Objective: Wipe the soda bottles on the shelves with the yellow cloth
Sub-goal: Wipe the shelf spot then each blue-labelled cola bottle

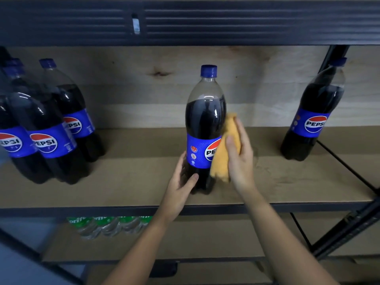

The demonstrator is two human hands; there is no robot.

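Mid-shelf, centre: Pepsi bottle (205, 128) getting wiped, upright on the brown shelf board (267, 182).

Yellow cloth (225, 149) is pressed flat against the bottle's right side, covering part of the label; right hand (239, 159) clamps it, thumb in front, fingers behind. Left hand (182, 179) cups the lower body just under the label, a loose bracing hold. To do it well, I'd say: keep the left hand low so the base stays planted, run the cloth shoulder to base, then turn the bottle for the back, which can't be seen from here. Three Pepsi bottles (47, 128) stand grouped well left, a lone Pepsi bottle (316, 116) well right, Sprite bottles (109, 225) below. Wiped or not: can't tell.
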